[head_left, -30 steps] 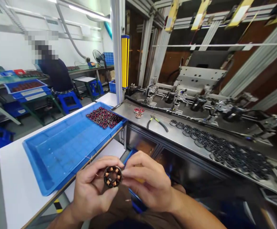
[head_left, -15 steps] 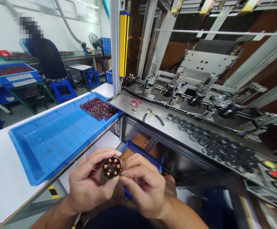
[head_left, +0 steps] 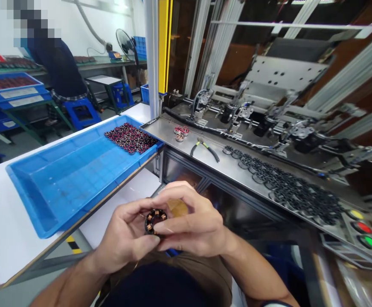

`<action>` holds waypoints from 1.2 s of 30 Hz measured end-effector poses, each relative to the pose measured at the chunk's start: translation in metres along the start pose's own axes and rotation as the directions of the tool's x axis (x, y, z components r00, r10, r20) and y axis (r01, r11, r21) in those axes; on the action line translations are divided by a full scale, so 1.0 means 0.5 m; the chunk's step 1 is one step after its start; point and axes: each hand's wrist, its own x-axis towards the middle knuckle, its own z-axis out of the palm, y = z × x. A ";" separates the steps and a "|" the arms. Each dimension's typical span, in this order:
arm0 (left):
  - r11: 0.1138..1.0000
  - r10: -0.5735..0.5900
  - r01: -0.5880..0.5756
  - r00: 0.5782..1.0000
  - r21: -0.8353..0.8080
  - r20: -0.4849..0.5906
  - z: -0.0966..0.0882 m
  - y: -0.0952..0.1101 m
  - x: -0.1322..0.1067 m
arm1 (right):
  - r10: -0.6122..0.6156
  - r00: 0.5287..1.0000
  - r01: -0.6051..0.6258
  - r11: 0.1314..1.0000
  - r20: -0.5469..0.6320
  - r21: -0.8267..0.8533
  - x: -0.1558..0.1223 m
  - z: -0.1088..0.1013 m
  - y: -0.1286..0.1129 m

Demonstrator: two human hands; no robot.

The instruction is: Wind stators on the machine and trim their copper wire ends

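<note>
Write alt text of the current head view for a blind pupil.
A person's left hand holds a black ring with copper windings while the right hand covers part of it. Left, a blue tray holds clustered small parts; ahead, pliers and many black rings lie on a metal bench before machinery.

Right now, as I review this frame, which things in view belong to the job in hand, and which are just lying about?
Job in hand:
copper-wound ring, held in the left hand, partly covered by the right hand
probably related: wound rings in the blue tray, black rings on the metal bench

Lying about, apparently:
pliers on the bench, untouched
fan in the background
</note>
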 end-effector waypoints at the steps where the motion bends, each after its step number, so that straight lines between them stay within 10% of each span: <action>1: 1.000 -0.013 0.014 1.000 -0.024 0.004 0.000 -0.002 0.000 | -0.007 1.000 0.006 1.000 -0.010 -0.015 -0.002 0.004 -0.001; 8: 0.984 -0.091 0.098 0.994 -0.148 0.055 -0.004 -0.010 -0.003 | -0.073 0.968 0.001 0.958 -0.240 -0.288 -0.049 0.043 -0.026; 14: 0.972 0.219 -0.218 0.976 0.087 -0.010 0.015 -0.052 0.009 | -0.051 0.911 -0.190 0.828 -0.408 -0.528 -0.070 0.059 -0.072; 23: 0.933 0.321 -0.314 0.947 0.175 -0.011 0.056 -0.099 0.034 | 0.217 0.690 -0.514 0.818 -0.691 -0.256 -0.091 0.070 -0.085; 28: 0.992 0.102 -0.098 0.993 0.078 -0.052 0.058 -0.091 0.036 | 0.231 0.730 -0.484 0.839 -0.643 -0.248 -0.085 0.053 -0.073; 36: 0.979 -0.146 0.182 0.938 -0.088 0.315 0.023 -0.097 0.058 | 0.229 0.862 -0.404 0.849 -0.451 -0.341 -0.085 0.002 -0.068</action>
